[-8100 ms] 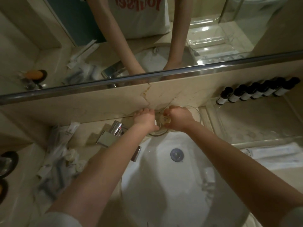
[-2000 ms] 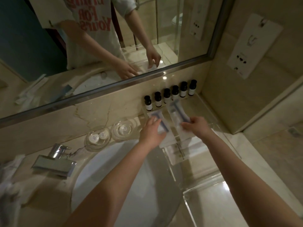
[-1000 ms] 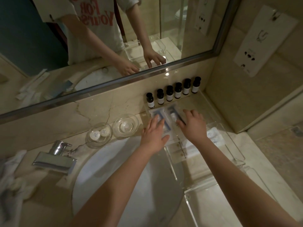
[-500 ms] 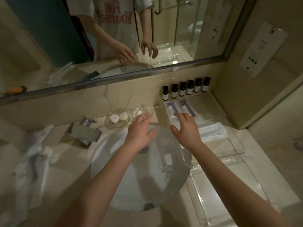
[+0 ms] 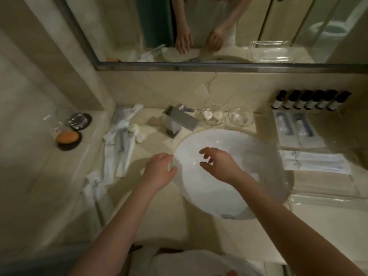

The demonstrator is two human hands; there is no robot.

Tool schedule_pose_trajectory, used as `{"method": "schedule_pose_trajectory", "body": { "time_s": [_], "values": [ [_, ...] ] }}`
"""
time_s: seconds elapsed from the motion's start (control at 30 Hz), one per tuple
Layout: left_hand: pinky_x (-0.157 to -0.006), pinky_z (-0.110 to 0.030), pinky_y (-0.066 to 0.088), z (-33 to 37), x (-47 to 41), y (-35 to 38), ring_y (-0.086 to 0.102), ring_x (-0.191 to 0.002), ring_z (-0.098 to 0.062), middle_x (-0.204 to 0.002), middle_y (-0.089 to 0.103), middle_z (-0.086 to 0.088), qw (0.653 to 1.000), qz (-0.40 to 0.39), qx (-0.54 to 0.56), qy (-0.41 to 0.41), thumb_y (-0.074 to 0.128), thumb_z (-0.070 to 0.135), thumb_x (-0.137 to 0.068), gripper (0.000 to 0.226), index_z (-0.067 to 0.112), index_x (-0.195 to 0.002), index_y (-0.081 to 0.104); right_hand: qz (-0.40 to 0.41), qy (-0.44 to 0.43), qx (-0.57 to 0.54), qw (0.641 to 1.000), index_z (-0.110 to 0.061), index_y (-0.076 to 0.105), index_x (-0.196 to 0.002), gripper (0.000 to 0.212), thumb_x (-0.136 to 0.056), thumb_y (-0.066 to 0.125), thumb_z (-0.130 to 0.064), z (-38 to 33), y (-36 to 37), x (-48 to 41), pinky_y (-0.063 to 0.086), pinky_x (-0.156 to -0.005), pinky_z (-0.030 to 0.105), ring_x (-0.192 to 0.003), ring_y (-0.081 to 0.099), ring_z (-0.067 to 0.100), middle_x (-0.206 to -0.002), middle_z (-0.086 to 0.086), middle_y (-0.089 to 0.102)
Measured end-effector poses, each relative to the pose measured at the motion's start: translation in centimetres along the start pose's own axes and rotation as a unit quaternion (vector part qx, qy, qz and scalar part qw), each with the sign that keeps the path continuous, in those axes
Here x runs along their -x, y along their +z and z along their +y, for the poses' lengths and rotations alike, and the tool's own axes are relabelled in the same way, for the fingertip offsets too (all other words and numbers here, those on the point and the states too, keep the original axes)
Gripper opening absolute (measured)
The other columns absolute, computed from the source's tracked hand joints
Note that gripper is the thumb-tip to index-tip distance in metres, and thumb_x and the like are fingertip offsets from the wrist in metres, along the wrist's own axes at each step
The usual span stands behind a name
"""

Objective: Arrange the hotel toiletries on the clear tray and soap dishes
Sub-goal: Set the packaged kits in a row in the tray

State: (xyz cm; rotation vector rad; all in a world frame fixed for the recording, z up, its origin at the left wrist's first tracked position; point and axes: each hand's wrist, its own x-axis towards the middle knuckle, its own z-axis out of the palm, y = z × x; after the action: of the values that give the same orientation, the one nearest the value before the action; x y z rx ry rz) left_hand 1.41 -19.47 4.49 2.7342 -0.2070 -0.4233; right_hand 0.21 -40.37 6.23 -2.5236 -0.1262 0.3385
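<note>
The clear tray (image 5: 338, 136) lies at the right of the counter. Along its back stands a row of several small dark bottles (image 5: 310, 100), with two blue-and-white packets (image 5: 292, 126) in front and a flat white packet (image 5: 314, 163) nearer me. Two glass soap dishes sit behind the basin: the left dish (image 5: 212, 116) holds two white round pieces, the right dish (image 5: 241, 118) one. My left hand (image 5: 159, 170) hovers empty at the basin's left rim. My right hand (image 5: 219, 164) hangs over the basin, fingers apart, empty. A pile of wrapped toiletries (image 5: 119, 142) lies at the left.
A white basin (image 5: 211, 188) fills the middle, with a chrome tap (image 5: 179, 120) behind it. On a side ledge at the far left sit an orange soap on a dark dish (image 5: 67, 137) and another dark dish (image 5: 79, 120). A mirror (image 5: 199, 26) runs along the wall.
Both hands have left the clear tray and swung left over the basin. My view has turned left and down, bringing the pile of wrapped toiletries and the side ledge into sight.
</note>
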Motion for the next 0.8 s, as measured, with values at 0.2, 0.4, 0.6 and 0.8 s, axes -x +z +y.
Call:
{"method": "schedule_pose_trajectory", "body": {
  "time_s": [0.2, 0.4, 0.6, 0.8],
  "values": [
    [-0.11, -0.037, 0.033, -9.9, 3.0, -1.7, 0.038, -0.133, -0.028, -0.148, 0.035, -0.011, 0.985, -0.102, -0.032, -0.138, 0.049, 0.044, -0.091, 0.062, 0.014, -0.143, 0.033, -0.16, -0.058, 0.049, 0.984, -0.017, 0.052, -0.126, 0.039, -0.091, 0.056, -0.033, -7.2, 5.7, -3.8, 0.045, -0.09, 0.033, -0.106, 0.058, 0.024, -0.116, 0.006, 0.064],
    [-0.107, -0.04, 0.038, -16.3, 3.5, -3.8, 0.041, -0.131, -0.03, -0.148, 0.036, -0.012, 0.972, -0.098, 0.009, -0.214, 0.051, 0.046, -0.09, 0.064, 0.014, -0.142, 0.033, -0.25, -0.088, 0.132, 0.955, -0.016, 0.045, -0.134, 0.05, -0.09, 0.055, -0.038, -12.2, 10.4, -8.1, 0.04, -0.097, 0.035, -0.121, 0.049, 0.027, -0.133, 0.01, 0.053],
    [-0.107, -0.04, 0.038, -19.4, 0.1, -5.4, 0.041, -0.131, -0.03, -0.147, 0.038, -0.012, 0.969, -0.052, 0.067, -0.233, 0.052, 0.038, -0.091, 0.06, 0.012, -0.142, 0.034, -0.207, -0.088, 0.186, 0.957, -0.016, 0.036, -0.14, 0.059, -0.088, 0.057, -0.036, -15.5, 13.4, -13.9, 0.043, -0.099, 0.044, -0.123, 0.044, 0.034, -0.136, 0.014, 0.044],
    [-0.103, -0.038, 0.041, -19.7, -5.0, -6.2, 0.045, -0.128, -0.029, -0.144, 0.042, -0.011, 0.959, -0.012, 0.162, -0.231, 0.054, 0.032, -0.089, 0.056, 0.014, -0.14, 0.038, -0.111, -0.042, 0.171, 0.978, -0.014, 0.034, -0.136, 0.055, -0.087, 0.055, -0.03, -15.7, 13.6, -19.7, 0.046, -0.092, 0.046, -0.116, 0.045, 0.035, -0.129, 0.015, 0.044]
  ]
}}
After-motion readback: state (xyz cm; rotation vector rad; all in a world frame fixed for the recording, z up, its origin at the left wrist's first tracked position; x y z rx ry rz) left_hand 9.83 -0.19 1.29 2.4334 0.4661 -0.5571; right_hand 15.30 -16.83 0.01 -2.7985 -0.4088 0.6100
